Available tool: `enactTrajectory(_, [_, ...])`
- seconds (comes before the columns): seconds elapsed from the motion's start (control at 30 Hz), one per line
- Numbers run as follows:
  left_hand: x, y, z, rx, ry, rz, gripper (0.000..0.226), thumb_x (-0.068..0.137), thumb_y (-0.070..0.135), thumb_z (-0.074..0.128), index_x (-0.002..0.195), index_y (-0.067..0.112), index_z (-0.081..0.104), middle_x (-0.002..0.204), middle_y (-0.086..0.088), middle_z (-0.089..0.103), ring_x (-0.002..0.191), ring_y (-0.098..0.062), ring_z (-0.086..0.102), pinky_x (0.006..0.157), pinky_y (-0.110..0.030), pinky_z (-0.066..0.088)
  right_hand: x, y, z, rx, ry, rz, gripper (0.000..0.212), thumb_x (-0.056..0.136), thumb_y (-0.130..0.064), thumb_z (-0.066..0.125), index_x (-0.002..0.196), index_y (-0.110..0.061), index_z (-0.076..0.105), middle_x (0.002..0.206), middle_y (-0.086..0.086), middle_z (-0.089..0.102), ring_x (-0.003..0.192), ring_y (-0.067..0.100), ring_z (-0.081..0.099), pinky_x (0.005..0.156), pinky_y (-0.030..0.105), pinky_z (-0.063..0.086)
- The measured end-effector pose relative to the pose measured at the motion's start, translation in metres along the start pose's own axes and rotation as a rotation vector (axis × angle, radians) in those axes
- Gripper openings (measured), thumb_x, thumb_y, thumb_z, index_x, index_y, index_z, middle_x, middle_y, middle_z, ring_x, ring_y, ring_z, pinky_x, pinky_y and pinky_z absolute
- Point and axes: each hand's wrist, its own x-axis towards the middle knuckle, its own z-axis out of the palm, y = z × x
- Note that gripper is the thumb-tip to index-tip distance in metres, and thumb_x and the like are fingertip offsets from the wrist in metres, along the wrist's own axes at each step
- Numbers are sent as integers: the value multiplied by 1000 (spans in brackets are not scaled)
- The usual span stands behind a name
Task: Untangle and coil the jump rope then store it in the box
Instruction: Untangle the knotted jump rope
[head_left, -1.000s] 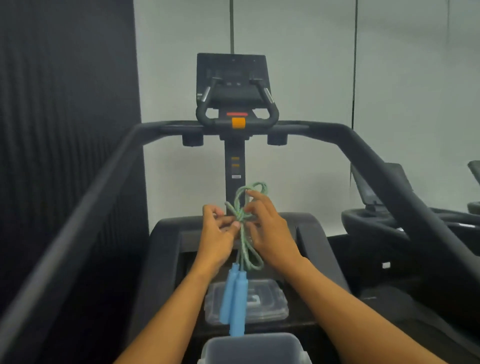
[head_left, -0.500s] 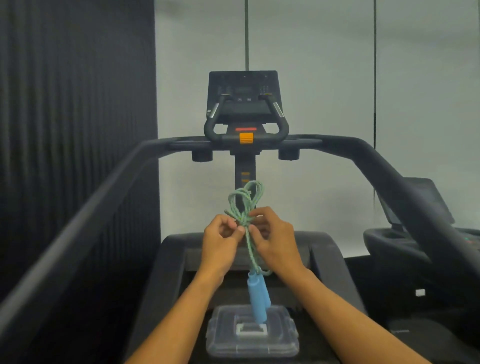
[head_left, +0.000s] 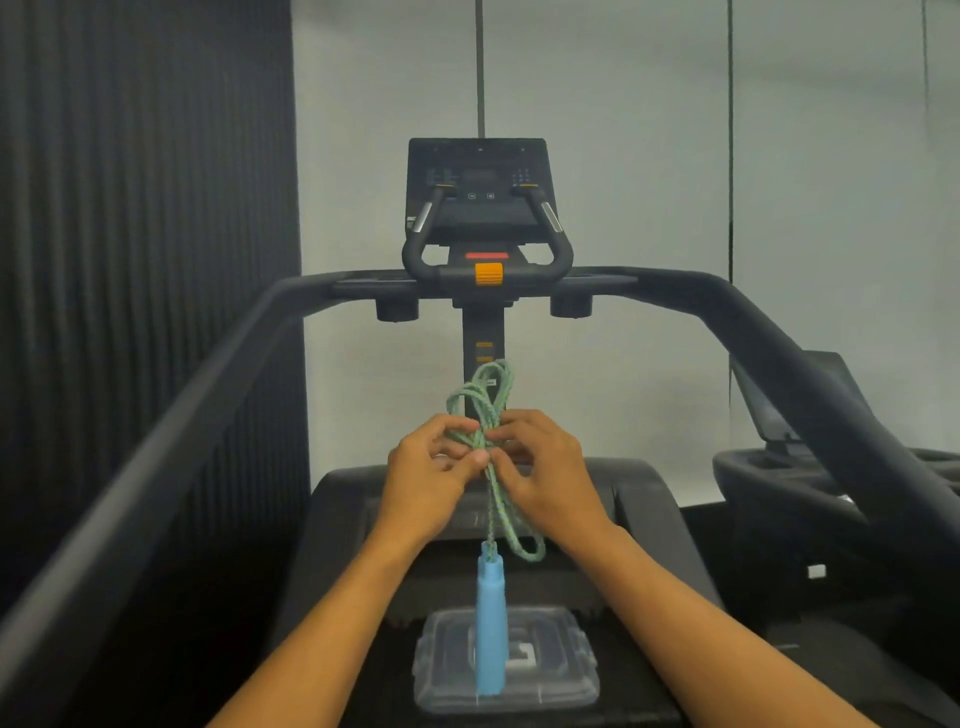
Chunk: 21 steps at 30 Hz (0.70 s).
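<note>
A green braided jump rope (head_left: 483, 395) is bunched into loops with a knot at its middle. My left hand (head_left: 431, 483) and my right hand (head_left: 545, 478) both pinch that knot, held up in front of me. Rope loops stick up above my fingers and one loop hangs below. The blue handles (head_left: 491, 623) dangle straight down from the rope, overlapping so they look like one. Under them a clear plastic lid (head_left: 561, 665) lies flat on the treadmill deck. The box itself is out of view.
I stand on a black treadmill with side rails (head_left: 156, 457) left and right and a console (head_left: 480, 192) ahead. A second machine (head_left: 810, 457) sits to the right. A dark ribbed wall is on the left.
The view has tilted up, so the grey box at the bottom edge dropped out of sight. My hands stayed on the knot, and the handles swung together beneath it.
</note>
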Motion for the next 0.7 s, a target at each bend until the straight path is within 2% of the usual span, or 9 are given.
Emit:
enactTrajectory(0.13, [-1, 1, 0, 123, 2, 21, 23, 87, 13, 77, 108, 20, 72, 81, -5, 75, 71, -14, 74, 68, -23, 59, 1, -6, -3, -84, -30, -12, 7, 91, -5, 65, 97, -4, 69, 112, 4, 54, 86, 16, 62, 80, 24, 55])
enactTrajectory(0.23, [-3, 6, 3, 139, 20, 37, 21, 88, 10, 73, 107, 19, 72, 80, -5, 75, 67, -11, 73, 62, -20, 57, 3, -10, -4, -122, -23, 1, 7, 92, 2, 59, 94, -2, 65, 107, 5, 50, 82, 13, 54, 75, 10, 44])
enactTrajectory(0.4, [-6, 16, 6, 119, 52, 71, 20, 88, 7, 70, 101, 22, 71, 78, -1, 72, 61, -5, 69, 57, -18, 54, 7, -17, -9, -104, 8, 84, 15, 90, 10, 54, 87, -3, 60, 94, 3, 49, 77, 16, 50, 68, 7, 38])
enactTrajectory(0.5, [-8, 20, 7, 100, 81, 94, 20, 88, 7, 70, 102, 21, 72, 79, -1, 72, 63, -5, 69, 62, -24, 59, 5, -20, -14, -74, 33, 101, 13, 92, 6, 55, 88, -5, 61, 91, 3, 54, 77, 18, 53, 67, 12, 38])
enactTrajectory(0.6, [-10, 22, 6, 98, 91, 92, 19, 89, 9, 70, 104, 21, 70, 80, 1, 72, 67, -7, 71, 63, -23, 58, 1, -20, -16, -44, 8, 56, 10, 94, -4, 61, 99, -11, 66, 97, 2, 60, 83, 16, 63, 74, 22, 49])
enactTrajectory(0.7, [-13, 25, 6, 78, 82, 106, 23, 90, 6, 69, 108, 19, 66, 82, 1, 72, 68, -5, 71, 64, -20, 56, 0, -24, -17, -34, 7, 55, 9, 94, -7, 63, 99, -12, 69, 98, 0, 59, 81, 14, 64, 74, 18, 50])
